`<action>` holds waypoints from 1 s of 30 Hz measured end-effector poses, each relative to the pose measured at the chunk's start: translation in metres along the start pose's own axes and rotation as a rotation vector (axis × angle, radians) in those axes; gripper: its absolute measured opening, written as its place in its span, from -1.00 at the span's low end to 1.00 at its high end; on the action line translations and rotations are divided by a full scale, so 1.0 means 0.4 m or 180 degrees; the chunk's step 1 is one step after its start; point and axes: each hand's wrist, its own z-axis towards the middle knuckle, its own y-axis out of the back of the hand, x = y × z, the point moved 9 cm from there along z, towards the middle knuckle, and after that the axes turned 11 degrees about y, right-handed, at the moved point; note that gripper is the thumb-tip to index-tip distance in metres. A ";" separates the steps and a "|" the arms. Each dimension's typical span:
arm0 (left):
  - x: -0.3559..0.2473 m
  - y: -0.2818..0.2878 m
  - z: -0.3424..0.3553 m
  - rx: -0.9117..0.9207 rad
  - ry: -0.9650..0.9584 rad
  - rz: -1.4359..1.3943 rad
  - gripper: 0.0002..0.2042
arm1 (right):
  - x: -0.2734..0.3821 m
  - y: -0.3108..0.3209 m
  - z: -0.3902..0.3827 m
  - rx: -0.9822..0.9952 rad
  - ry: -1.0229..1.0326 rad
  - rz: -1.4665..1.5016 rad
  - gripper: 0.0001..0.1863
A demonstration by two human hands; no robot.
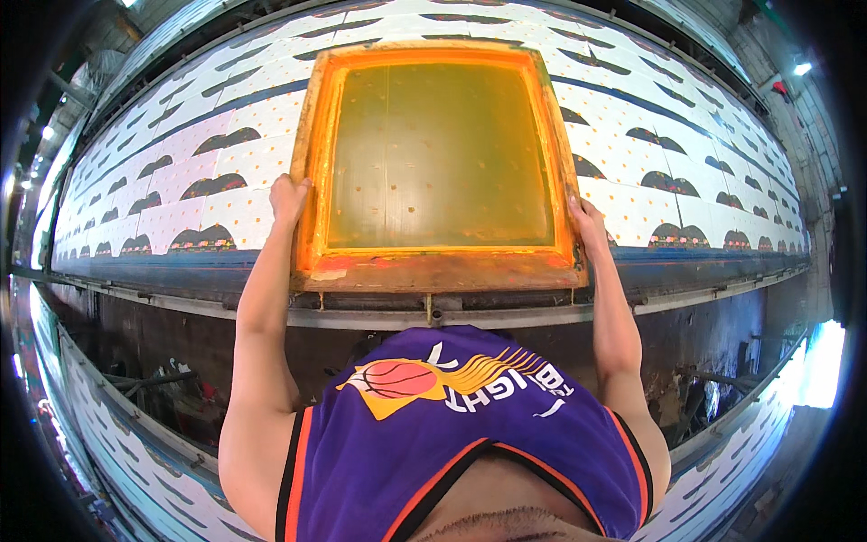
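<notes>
- The left hand (290,199) is gripping the orange frame (433,271) by its left side, the right hand (589,221) its right.
- They seem to be positioning it; shifting it is calling for even support.
- It is occupying upper centre, recess facing the camera, near-square, showing no clear long axis.
- Patterned white sheets (212,164) are spreading left and right.

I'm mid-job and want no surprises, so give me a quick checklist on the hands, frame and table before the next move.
1. Left hand on the wooden frame: ok, holding its left side.
2. Right hand on the frame: ok, at its right side.
3. Green screen free of tools: ok, only small specks show.
4. Frame flat on the table: cannot tell from above.
5. White sheets aligned beneath the frame: cannot tell, hidden.
</notes>
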 end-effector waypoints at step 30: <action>0.031 -0.035 0.003 0.0281 0.0206 -0.0187 -0.37 | 0.380 -0.565 -0.295 0.1850 0.2036 -0.2954 -0.76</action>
